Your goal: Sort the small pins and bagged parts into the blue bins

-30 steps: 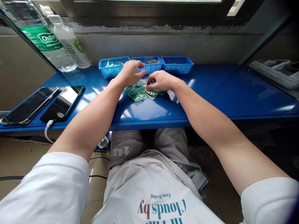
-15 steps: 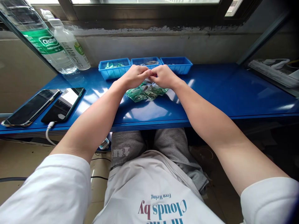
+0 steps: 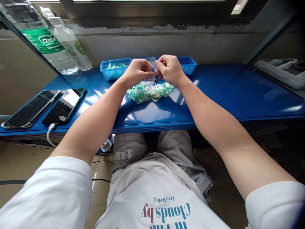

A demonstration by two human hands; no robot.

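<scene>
Between my hands, above the blue table, is a small clear plastic bag [image 3: 152, 60] with small dark metallic pieces showing at its lower part. My left hand [image 3: 139, 73] pinches the bag's left side near those pieces. My right hand [image 3: 168, 68] pinches its right side, thumb against the film. Just below lies a pile of green and clear plastic packets [image 3: 150, 92], partly shiny, their contents too small to make out. Behind my hands stands a row of blue bins; the left bin [image 3: 114, 74] holds green packets, and the middle one is mostly hidden.
The right blue bin [image 3: 188, 68] stands by the wall. Two phones [image 3: 32, 109] lie at the table's left, one with a white cable [image 3: 49, 133]. A large water bottle [image 3: 47, 47] and a smaller bottle [image 3: 72, 47] stand at the back left. White items [image 3: 281, 73] sit far right.
My hands have risen slightly and parted a little, so the clear bag now shows between them. The packets below are more exposed.
</scene>
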